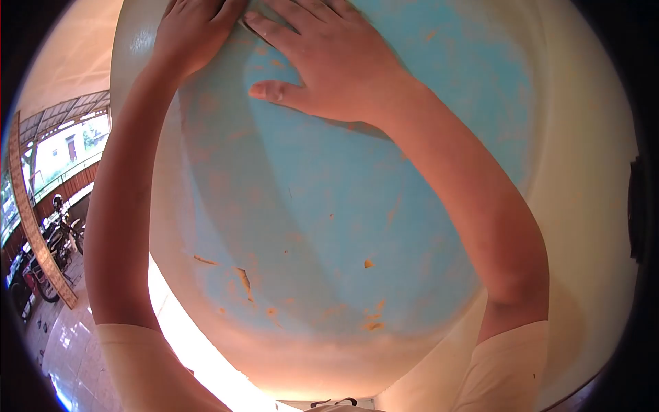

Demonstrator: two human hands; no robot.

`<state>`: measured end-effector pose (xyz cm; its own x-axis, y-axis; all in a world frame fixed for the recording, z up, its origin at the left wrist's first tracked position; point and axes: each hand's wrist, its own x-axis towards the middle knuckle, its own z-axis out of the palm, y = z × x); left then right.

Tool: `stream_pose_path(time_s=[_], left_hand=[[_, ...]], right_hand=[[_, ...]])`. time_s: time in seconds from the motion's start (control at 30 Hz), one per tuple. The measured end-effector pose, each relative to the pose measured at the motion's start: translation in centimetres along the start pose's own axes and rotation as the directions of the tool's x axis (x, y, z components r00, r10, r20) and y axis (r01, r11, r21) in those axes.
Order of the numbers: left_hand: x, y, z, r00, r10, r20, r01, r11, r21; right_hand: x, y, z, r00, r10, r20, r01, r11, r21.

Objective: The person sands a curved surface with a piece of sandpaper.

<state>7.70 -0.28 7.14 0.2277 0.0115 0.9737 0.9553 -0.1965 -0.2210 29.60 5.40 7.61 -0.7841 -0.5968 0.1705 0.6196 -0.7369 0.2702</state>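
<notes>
A large surface [357, 206] with a worn light-blue patch fills most of the head view. Orange-brown chips and scratches mark its lower part, and a pale border runs around the blue. Against the upper part of this patch lies my right hand [336, 62], thumb apart from the other fingers, palm down. My left hand [195, 34] is at the top left of the surface, close beside the right fingertips. The frame edge cuts off its fingers, so I cannot tell whether it holds anything. Both arms reach up, and their shadows fall across the blue.
At the far left, beyond the surface, motorcycles [51, 257] are parked on a shiny tiled floor [75, 350]. A slanting brown post [38, 220] stands in front of them. Behind is a railing under a roof. A pale wall [590, 172] is on the right.
</notes>
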Motion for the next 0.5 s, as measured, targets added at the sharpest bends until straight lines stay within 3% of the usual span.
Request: stream_pose_path(time_s=[0.03,0.07,0.1,0.17,0.23,0.27,0.33,0.4,0.5], left_hand=[[0.0,-0.1,-0.1,1.0,0.007,-0.008,-0.007,1.0,-0.004],[0.0,-0.3,-0.1,1.0,-0.003,0.025,0.002,1.0,0.021],[-0.2,-0.4,-0.1,0.998,-0.018,0.057,0.015,0.999,0.048],[-0.9,0.7,-0.7,0.999,-0.014,0.043,0.013,1.0,0.012],[-1.1,1.0,-0.9,0.999,-0.011,0.032,0.012,1.0,-0.021],[-1.0,1.0,-0.9,0.999,-0.016,0.037,0.016,1.0,-0.015],[-1.1,0.9,-0.6,0.998,-0.015,0.056,0.016,1.0,-0.011],[-0.5,0.6,-0.4,0.996,-0.059,0.07,0.053,0.995,0.079],[0.0,1.3,-0.4,0.994,-0.082,0.065,0.078,0.994,0.071]], right_hand=[[0.8,1.7,-1.2,1.0,-0.005,0.001,0.005,1.0,-0.01],[1.2,4.1,-2.9,0.92,-0.041,0.391,-0.165,0.862,0.479],[1.2,6.0,-4.0,0.715,-0.269,0.645,-0.471,0.497,0.729],[-1.9,7.4,-1.3,0.693,-0.146,0.706,-0.291,0.839,0.459],[-1.3,11.9,-2.2,0.439,-0.015,0.898,-0.67,0.661,0.338],[-4.2,13.0,0.4,0.379,0.054,0.924,-0.617,0.759,0.209],[-3.3,14.7,0.0,0.154,0.211,0.965,-0.753,0.658,-0.024],[-4.4,16.4,1.2,0.117,0.217,0.969,-0.745,0.665,-0.059],[-5.9,17.7,1.8,0.078,0.248,0.966,-0.717,0.687,-0.119]])
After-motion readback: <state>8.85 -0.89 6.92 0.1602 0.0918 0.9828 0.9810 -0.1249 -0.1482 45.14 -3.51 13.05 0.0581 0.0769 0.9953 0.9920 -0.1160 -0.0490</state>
